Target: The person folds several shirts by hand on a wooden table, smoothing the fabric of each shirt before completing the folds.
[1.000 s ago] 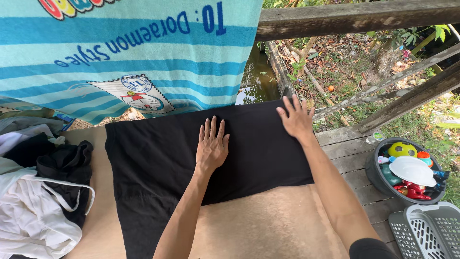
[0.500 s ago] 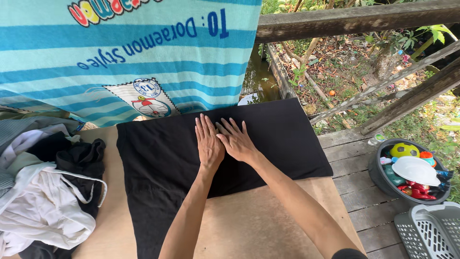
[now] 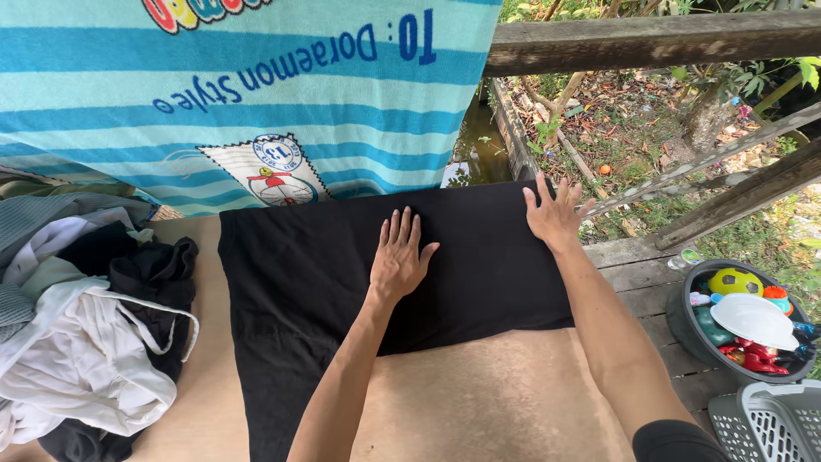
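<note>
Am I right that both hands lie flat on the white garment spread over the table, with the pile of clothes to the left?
Not quite: in the head view the garment under the left hand and right hand is black, not white. The rest holds: both hands lie flat on it and the pile of clothes is to the left.

Clothes pile (image 3: pixel 85 342) crowds the left; hanging towel (image 3: pixel 239 94) perhaps blocks behind.
</note>
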